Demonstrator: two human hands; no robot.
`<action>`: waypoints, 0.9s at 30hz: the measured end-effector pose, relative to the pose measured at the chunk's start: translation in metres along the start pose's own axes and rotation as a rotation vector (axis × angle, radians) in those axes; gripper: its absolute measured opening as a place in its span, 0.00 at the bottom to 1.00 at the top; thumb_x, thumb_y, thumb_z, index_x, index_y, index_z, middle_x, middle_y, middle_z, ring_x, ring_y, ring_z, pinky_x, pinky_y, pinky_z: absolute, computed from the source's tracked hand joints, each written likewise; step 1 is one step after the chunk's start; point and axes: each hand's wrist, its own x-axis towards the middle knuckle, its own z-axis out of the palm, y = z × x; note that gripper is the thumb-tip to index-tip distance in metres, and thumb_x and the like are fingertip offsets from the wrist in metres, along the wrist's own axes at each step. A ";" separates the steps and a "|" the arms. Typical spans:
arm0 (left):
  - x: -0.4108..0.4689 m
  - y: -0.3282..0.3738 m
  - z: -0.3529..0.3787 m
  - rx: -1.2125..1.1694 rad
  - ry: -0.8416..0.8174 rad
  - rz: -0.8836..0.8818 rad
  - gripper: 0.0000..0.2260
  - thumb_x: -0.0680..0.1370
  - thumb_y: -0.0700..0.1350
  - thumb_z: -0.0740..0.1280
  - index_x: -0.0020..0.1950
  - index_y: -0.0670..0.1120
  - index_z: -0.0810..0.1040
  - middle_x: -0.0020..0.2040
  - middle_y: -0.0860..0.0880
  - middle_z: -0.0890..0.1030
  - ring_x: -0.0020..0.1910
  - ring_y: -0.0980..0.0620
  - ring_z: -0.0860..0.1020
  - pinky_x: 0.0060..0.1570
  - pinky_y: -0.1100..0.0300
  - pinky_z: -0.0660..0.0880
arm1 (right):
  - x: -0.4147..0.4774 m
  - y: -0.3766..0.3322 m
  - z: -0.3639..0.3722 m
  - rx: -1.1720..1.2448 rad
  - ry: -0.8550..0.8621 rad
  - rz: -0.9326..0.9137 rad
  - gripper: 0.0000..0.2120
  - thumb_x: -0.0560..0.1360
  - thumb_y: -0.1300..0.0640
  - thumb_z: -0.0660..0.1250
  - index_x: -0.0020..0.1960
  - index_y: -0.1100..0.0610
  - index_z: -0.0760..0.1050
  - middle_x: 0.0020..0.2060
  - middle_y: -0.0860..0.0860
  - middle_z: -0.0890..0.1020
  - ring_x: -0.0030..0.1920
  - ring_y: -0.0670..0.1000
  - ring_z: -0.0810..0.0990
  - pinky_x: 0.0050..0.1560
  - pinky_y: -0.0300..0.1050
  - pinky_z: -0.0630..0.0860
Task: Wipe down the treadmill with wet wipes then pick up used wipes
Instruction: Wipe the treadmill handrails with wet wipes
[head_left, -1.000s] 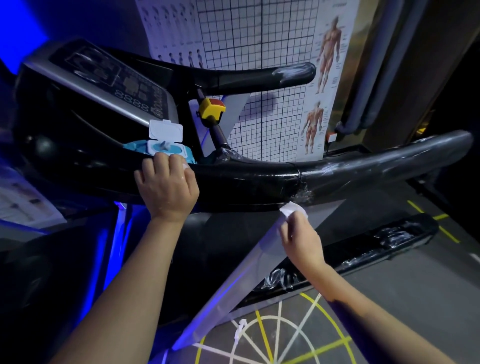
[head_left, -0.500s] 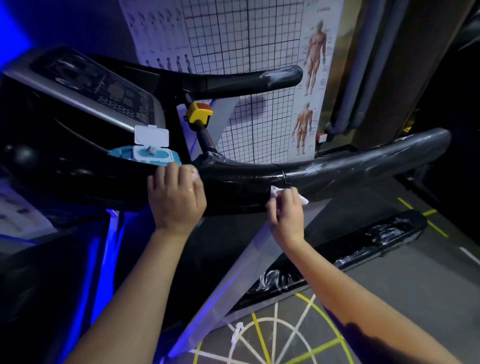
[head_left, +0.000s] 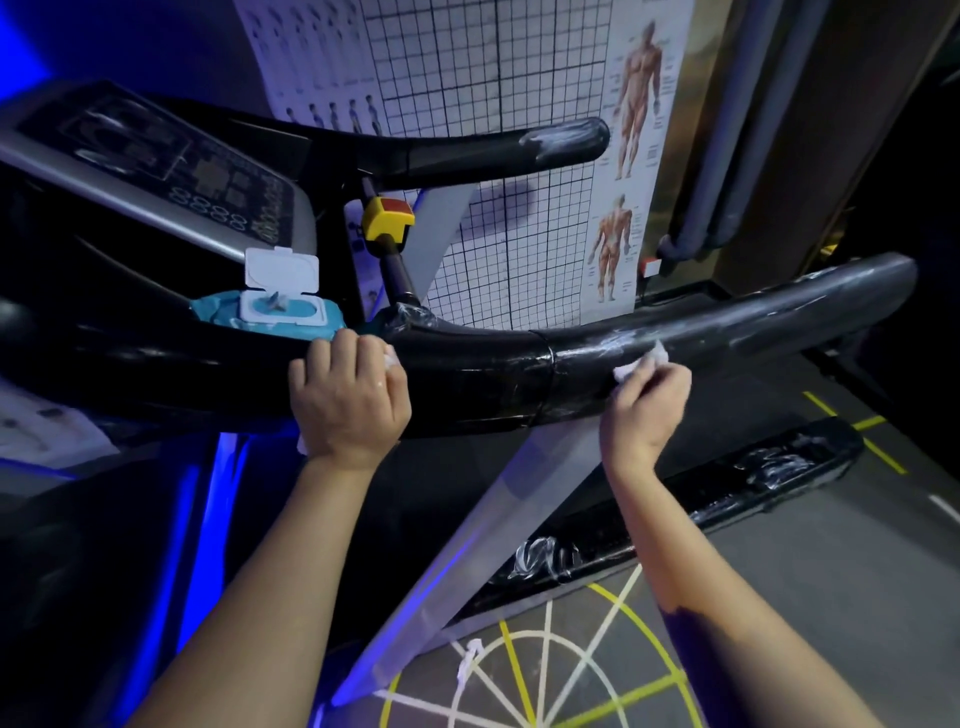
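Single head-worn wide-angle view, forward and down, close over the treadmill handrail (head_left: 727, 327) and forearms

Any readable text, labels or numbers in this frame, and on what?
"8888": seemingly, four blurred digit outlines on the treadmill console.
Too small to read: captions on the anatomy poster.
Too blurred to read: small print beside the figures on the grid chart.
No legible label: the wipes pack.

A black treadmill handrail (head_left: 467, 374) runs across, streaked wet. A crumpled white wipe (head_left: 655, 355) presses against its front. Just behind the rail lies a teal wipe pack (head_left: 280, 312), white lid flipped open.
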 end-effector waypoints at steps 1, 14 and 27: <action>0.000 0.001 0.000 0.003 0.001 -0.004 0.06 0.79 0.44 0.61 0.45 0.43 0.70 0.41 0.40 0.74 0.41 0.40 0.66 0.38 0.46 0.59 | -0.002 -0.004 -0.006 0.018 -0.018 0.012 0.10 0.84 0.48 0.58 0.44 0.46 0.66 0.41 0.49 0.80 0.46 0.54 0.81 0.50 0.53 0.77; -0.003 0.020 0.000 0.055 -0.013 -0.204 0.06 0.79 0.44 0.62 0.44 0.43 0.70 0.43 0.38 0.74 0.41 0.39 0.70 0.39 0.46 0.63 | -0.055 -0.002 0.003 0.083 -0.199 0.241 0.07 0.84 0.54 0.60 0.48 0.55 0.69 0.43 0.51 0.79 0.44 0.53 0.79 0.46 0.45 0.71; 0.007 0.037 -0.009 0.078 -0.092 -0.355 0.08 0.76 0.46 0.62 0.44 0.41 0.73 0.43 0.39 0.75 0.43 0.38 0.70 0.40 0.46 0.63 | 0.031 -0.050 -0.014 -0.160 -0.458 -0.399 0.06 0.83 0.51 0.61 0.53 0.53 0.73 0.46 0.53 0.83 0.45 0.56 0.81 0.44 0.45 0.73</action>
